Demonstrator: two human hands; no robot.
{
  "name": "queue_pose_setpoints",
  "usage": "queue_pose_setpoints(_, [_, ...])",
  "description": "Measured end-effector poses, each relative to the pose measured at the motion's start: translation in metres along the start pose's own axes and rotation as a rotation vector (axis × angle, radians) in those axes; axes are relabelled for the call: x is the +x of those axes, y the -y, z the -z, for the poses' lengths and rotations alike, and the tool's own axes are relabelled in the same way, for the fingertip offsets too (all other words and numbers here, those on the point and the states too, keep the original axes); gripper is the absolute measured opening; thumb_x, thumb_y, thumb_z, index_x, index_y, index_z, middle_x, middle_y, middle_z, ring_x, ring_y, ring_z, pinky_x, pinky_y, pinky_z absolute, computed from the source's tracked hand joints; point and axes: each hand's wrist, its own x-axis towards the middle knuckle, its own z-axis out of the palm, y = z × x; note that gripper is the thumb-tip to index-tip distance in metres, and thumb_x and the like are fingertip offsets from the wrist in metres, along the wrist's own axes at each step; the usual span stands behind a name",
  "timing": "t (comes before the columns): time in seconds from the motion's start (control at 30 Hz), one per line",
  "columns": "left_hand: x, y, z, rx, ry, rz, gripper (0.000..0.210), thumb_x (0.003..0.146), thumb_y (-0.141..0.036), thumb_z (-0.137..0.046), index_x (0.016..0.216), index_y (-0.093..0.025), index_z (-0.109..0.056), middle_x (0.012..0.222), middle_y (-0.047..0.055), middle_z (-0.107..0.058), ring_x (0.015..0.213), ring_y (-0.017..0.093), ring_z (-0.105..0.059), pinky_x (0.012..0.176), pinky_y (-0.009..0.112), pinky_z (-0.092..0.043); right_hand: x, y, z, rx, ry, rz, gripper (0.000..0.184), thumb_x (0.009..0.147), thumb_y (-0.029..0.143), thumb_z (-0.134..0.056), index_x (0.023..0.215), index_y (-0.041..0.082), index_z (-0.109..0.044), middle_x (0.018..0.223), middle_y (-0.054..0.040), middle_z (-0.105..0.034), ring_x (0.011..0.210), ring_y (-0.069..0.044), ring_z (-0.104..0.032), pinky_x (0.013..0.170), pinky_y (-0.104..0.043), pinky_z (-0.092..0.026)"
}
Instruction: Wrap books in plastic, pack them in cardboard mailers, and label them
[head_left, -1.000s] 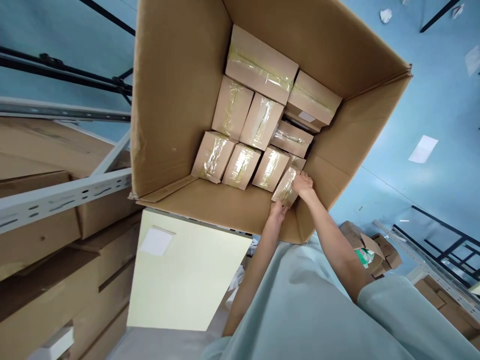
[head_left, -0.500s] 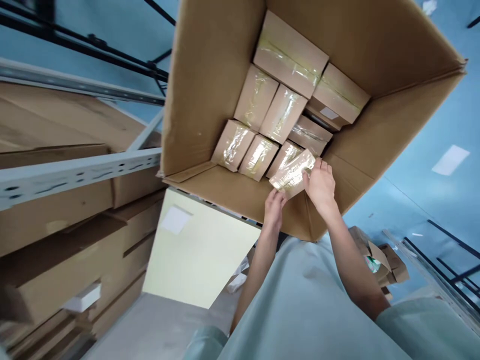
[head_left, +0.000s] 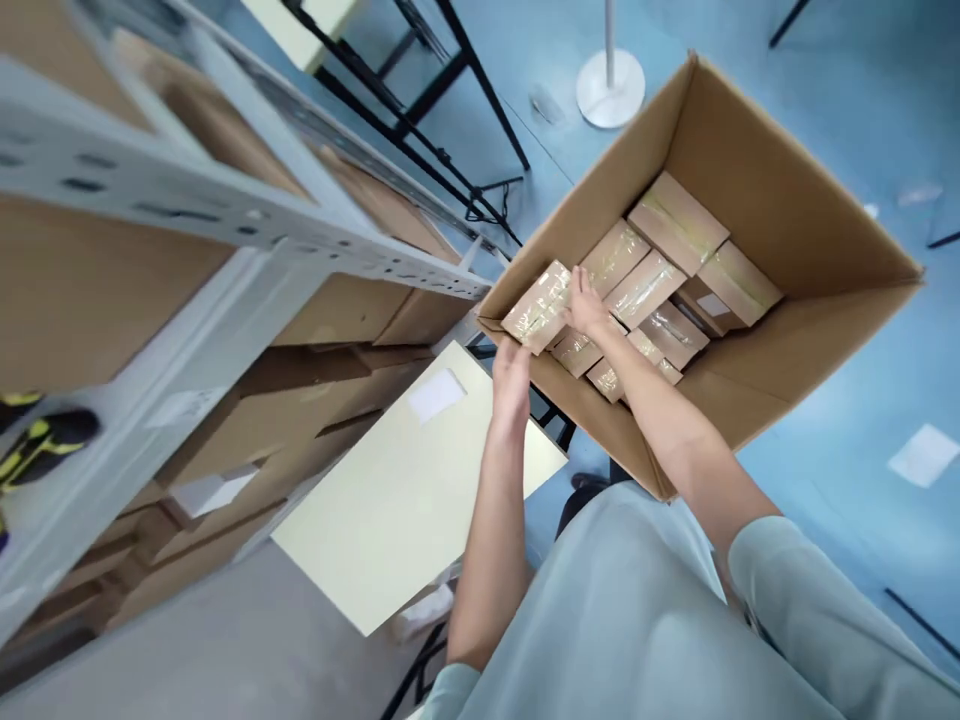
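Observation:
A small cardboard box (head_left: 538, 306) wrapped in shiny clear tape is held between my two hands at the left corner of a large open carton (head_left: 795, 345). My right hand (head_left: 587, 305) grips its right side, with the arm reaching across the carton. At the front end of the box, by the carton's rim, is my left hand (head_left: 511, 382), its fingertips partly hidden. Under and beside the held box lie several similar taped boxes, among them a middle one (head_left: 645, 290) and a far one (head_left: 679, 222). My right forearm hides part of the front row.
A pale board (head_left: 390, 500) with a white paper (head_left: 436, 395) lies left of the carton. Metal shelving (head_left: 247, 215) loaded with cardboard boxes fills the left side. Beyond stand a black frame (head_left: 427, 115) and a white round base (head_left: 610, 90) on the blue floor.
Both hands have carried the small cardboard box from the front right of the carton to its left corner. The view has shifted, so the carton appears farther right.

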Motion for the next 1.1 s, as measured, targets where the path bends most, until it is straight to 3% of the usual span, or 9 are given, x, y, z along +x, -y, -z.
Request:
queue_pose_setpoints(0.17, [-0.117,0.022,0.077,-0.072,0.057,0.043,0.059,0.095,-0.049,-0.08,0.148,-0.024,-0.069,0.173,0.013,-0.055,0.164,0.033,-0.048,0.137,0.051,-0.038,-0.069,0.007,0.026,-0.019,-0.285,0.052,0.093,0.105,0.043,-0.061,0.175,-0.003,-0.022,0.182,-0.0393,-0.018,0.174,-0.044,-0.023,0.138,-0.065,-0.027])
queue_pose_setpoints(0.27, [-0.186,0.053,0.141,-0.163,-0.004,0.06,0.059,0.091,-0.056,-0.082,0.14,-0.026,-0.075,0.165,0.013,-0.063,0.16,0.034,-0.053,0.137,0.053,-0.037,-0.152,0.039,0.024,-0.04,-0.394,0.226,0.081,0.11,0.054,-0.05,0.169,0.0,-0.04,0.176,-0.0349,-0.038,0.172,-0.04,-0.032,0.138,-0.061,-0.032])
queue_pose_setpoints(0.33, [-0.228,0.077,0.189,-0.226,-0.081,0.045,0.061,0.084,-0.064,-0.086,0.13,-0.025,-0.08,0.158,0.014,-0.069,0.157,0.037,-0.056,0.136,0.056,-0.038,-0.222,0.073,0.006,-0.007,-0.425,0.361,0.075,0.111,0.062,-0.046,0.165,0.01,-0.05,0.169,-0.0286,-0.051,0.165,-0.038,-0.044,0.136,-0.061,-0.036])
queue_pose_setpoints(0.43, [-0.292,0.11,0.26,-0.365,-0.264,-0.007,0.067,0.073,-0.076,-0.089,0.112,-0.022,-0.083,0.148,0.018,-0.075,0.152,0.04,-0.06,0.133,0.059,-0.041,-0.336,0.128,-0.049,0.096,-0.285,0.542,0.067,0.11,0.063,-0.051,0.16,0.019,-0.057,0.165,-0.0219,-0.059,0.158,-0.034,-0.054,0.131,-0.059,-0.045])
queue_pose_setpoints(0.57, [-0.392,0.145,0.353,-0.526,-0.568,-0.161,0.059,0.073,-0.077,-0.087,0.095,-0.022,-0.081,0.139,0.018,-0.079,0.144,0.039,-0.066,0.129,0.057,-0.044,-0.48,0.178,-0.15,0.164,0.122,0.682,0.058,0.109,0.062,-0.059,0.152,0.024,-0.065,0.162,-0.0163,-0.064,0.151,-0.031,-0.061,0.125,-0.054,-0.054])
queue_pose_setpoints(0.73, [-0.528,0.198,0.451,-0.645,-0.938,-0.305,0.036,0.082,-0.058,-0.083,0.082,-0.023,-0.075,0.129,0.013,-0.083,0.129,0.034,-0.072,0.12,0.052,-0.05,-0.608,0.207,-0.27,0.066,0.627,0.796,0.055,0.105,0.062,-0.065,0.143,0.022,-0.074,0.154,-0.0162,-0.071,0.143,-0.032,-0.068,0.121,-0.055,-0.057])
queue_pose_setpoints(0.8, [-0.576,0.228,0.474,-0.712,-1.09,-0.324,0.033,0.083,-0.055,-0.08,0.078,-0.023,-0.072,0.126,0.012,-0.083,0.126,0.033,-0.072,0.117,0.051,-0.052,-0.644,0.218,-0.31,-0.023,0.787,0.863,0.054,0.104,0.062,-0.065,0.139,0.022,-0.076,0.149,-0.0162,-0.074,0.139,-0.032,-0.071,0.119,-0.055,-0.058])
queue_pose_setpoints(0.9, [-0.632,0.273,0.488,-0.857,-1.304,-0.322,0.029,0.085,-0.052,-0.077,0.078,-0.024,-0.074,0.126,0.011,-0.084,0.13,0.034,-0.07,0.119,0.05,-0.05,-0.69,0.237,-0.362,-0.133,0.956,0.963,0.052,0.103,0.063,-0.065,0.133,0.023,-0.079,0.144,-0.0164,-0.077,0.134,-0.033,-0.074,0.116,-0.055,-0.061])
queue_pose_setpoints(1.1, [-0.693,0.345,0.496,-1.226,-1.597,-0.287,0.031,0.08,-0.053,-0.082,0.077,-0.023,-0.075,0.123,0.012,-0.083,0.131,0.036,-0.071,0.122,0.052,-0.05,-0.773,0.267,-0.461,-0.317,1.208,1.098,0.05,0.1,0.063,-0.067,0.13,0.026,-0.081,0.138,-0.0156,-0.081,0.126,-0.035,-0.078,0.112,-0.057,-0.063])
